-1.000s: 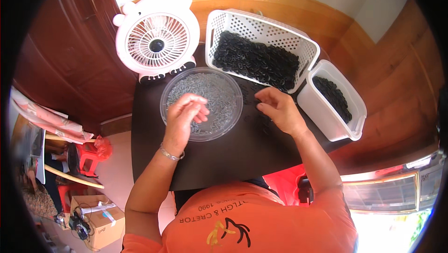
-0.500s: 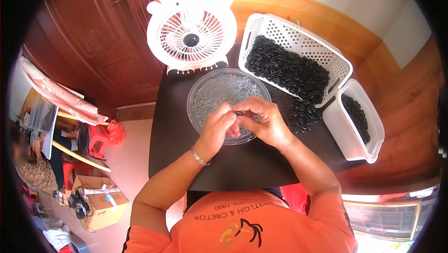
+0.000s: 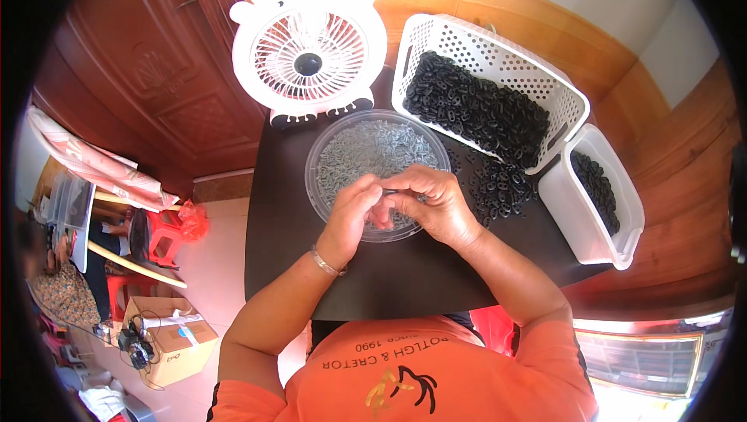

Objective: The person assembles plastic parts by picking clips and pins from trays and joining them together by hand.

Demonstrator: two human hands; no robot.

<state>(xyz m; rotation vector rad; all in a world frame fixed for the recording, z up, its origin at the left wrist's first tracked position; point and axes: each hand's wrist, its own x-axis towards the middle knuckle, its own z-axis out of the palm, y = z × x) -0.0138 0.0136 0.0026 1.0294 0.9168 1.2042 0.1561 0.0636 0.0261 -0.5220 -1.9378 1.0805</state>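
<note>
My left hand (image 3: pixel 352 214) and my right hand (image 3: pixel 433 202) meet over the near rim of a clear round bowl (image 3: pixel 327 151) full of small grey pieces. Their fingertips pinch together on a small thin piece (image 3: pixel 391 191) held between them. A loose heap of small black parts (image 3: pixel 499 188) lies on the dark table (image 3: pixel 405 278) just right of my right hand. A white slotted basket (image 3: pixel 498 52) at the back right is filled with the same black parts.
A white table fan (image 3: pixel 309 52) stands behind the bowl. A white tub (image 3: pixel 603 223) with black parts sits at the right edge. Wooden panelling surrounds the table. Down left are red stools (image 3: pixel 159 235), a cardboard box (image 3: pixel 173 342) and a seated person (image 3: pixel 47 282).
A second ago my hands were apart, left over the bowl, right on the table. They have come together over the bowl's near rim and stay pinched there. The view has shifted.
</note>
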